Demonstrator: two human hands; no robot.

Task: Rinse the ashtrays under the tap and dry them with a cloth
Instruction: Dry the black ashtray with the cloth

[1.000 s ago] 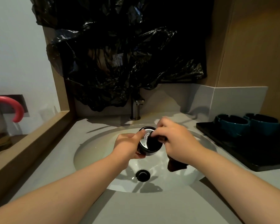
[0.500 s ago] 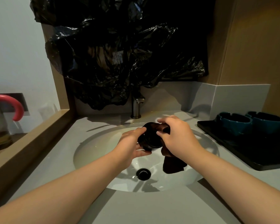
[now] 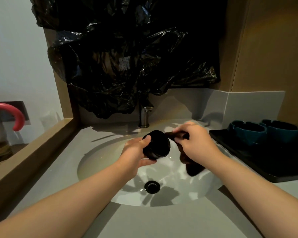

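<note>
My left hand (image 3: 136, 152) grips a round black ashtray (image 3: 157, 146) over the white sink basin (image 3: 100, 162), tilted so its dark underside faces me. My right hand (image 3: 196, 143) holds a dark cloth (image 3: 191, 166) just to the right of the ashtray; one end of the cloth touches the ashtray's upper edge and the rest hangs below my palm. The metal tap (image 3: 144, 115) stands behind the basin with no water running. Two teal ashtrays (image 3: 247, 129) (image 3: 280, 128) sit on a black tray (image 3: 258, 162) at the right.
A black plastic bag (image 3: 127, 54) covers the wall above the tap. The black drain plug (image 3: 152, 186) sits at the basin's bottom. A wooden ledge (image 3: 33, 145) runs along the left, with a pink-handled bottle (image 3: 2, 127) beyond it. Grey counter surrounds the basin.
The ashtray has been turned from its shiny inside facing me to its dark underside. My right hand with the cloth has moved from the ashtray's face to its right upper edge.
</note>
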